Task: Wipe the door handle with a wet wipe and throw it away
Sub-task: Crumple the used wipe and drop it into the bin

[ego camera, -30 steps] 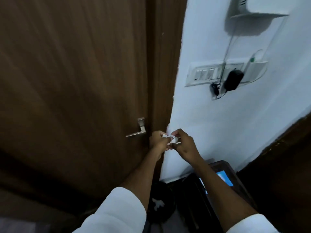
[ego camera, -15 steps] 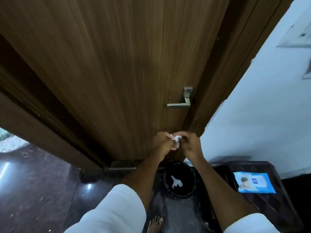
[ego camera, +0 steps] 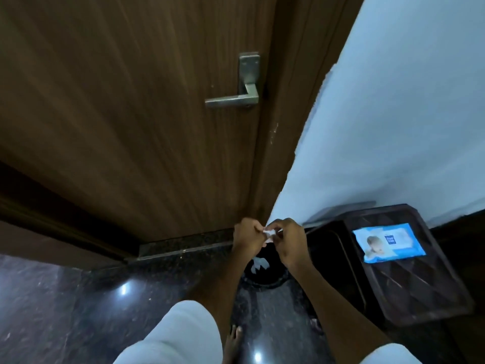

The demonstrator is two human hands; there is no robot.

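A small crumpled white wet wipe [ego camera: 269, 233] is pinched between my left hand [ego camera: 248, 236] and my right hand [ego camera: 288, 241], both closed on it. My hands hover low, just above a round black bin [ego camera: 263, 278] on the floor that holds a white scrap. The silver lever door handle [ego camera: 232, 99] sits on the brown wooden door [ego camera: 131, 101], well above my hands.
A blue wet-wipe pack [ego camera: 388, 243] lies on a dark brown stool [ego camera: 420, 292] to the right of the bin, against the white wall [ego camera: 393, 114]. The floor [ego camera: 78, 311] is dark polished stone. My bare foot [ego camera: 233, 340] stands near the bin.
The view has tilted further down. My hands, still holding the wipe, have dropped from near the handle height to just over the bin.
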